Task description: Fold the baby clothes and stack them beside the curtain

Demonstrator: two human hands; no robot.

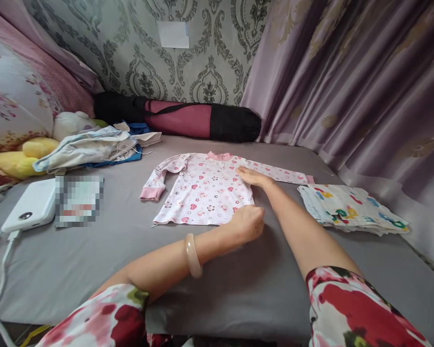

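Note:
A small white long-sleeved shirt (206,193) with pink hearts and flowers lies spread out, its pink collar pointing away from me. Its left sleeve is bent downward, while the right one stretches straight out to the side. My left hand (248,224), below a pale bangle (193,255), is closed at the shirt's lower right corner; the hand hides that bit of hem and the fingertips. Flat against the shirt's right side, near the armpit, rests my right hand (253,176) with its fingers stretched out.
Folded cloth with colourful prints (361,207) lies right, close to the sleeve cuff. At left are a white power bank (31,205) with cables, a blurred packet (79,200), piled clothes (90,147) and a yellow plush (21,156). A long black-and-maroon bag (181,118) lies along the wall.

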